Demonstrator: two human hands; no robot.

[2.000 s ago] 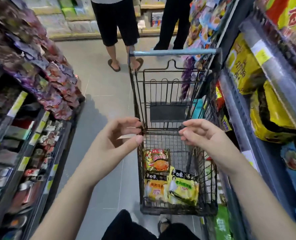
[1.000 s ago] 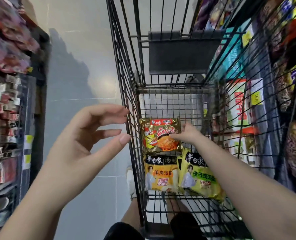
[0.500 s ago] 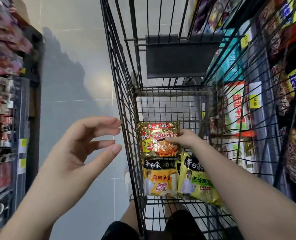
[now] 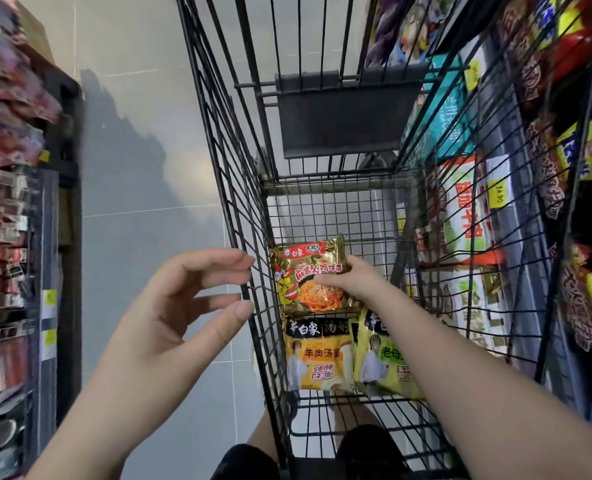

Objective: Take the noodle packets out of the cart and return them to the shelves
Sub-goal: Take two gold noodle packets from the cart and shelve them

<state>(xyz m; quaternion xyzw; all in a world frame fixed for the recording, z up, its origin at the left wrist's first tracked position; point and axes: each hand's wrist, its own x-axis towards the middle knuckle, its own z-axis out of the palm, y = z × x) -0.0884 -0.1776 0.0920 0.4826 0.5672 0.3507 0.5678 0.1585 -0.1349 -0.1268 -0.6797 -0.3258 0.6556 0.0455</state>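
We are in a shop aisle: a black wire cart (image 4: 239, 188) stands on a grey tiled floor (image 4: 142, 168) between shelves (image 4: 47, 216) packed with bagged and boxed food. A yellow price tag (image 4: 499, 194) reads 14.90, and noodle packets (image 4: 317, 355) lie in the cart.

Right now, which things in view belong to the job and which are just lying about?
Job: gold noodle packet, gripped by right hand; orange packet; green packet; cart.
Lying about: snack bags on left; teal box beyond cart.
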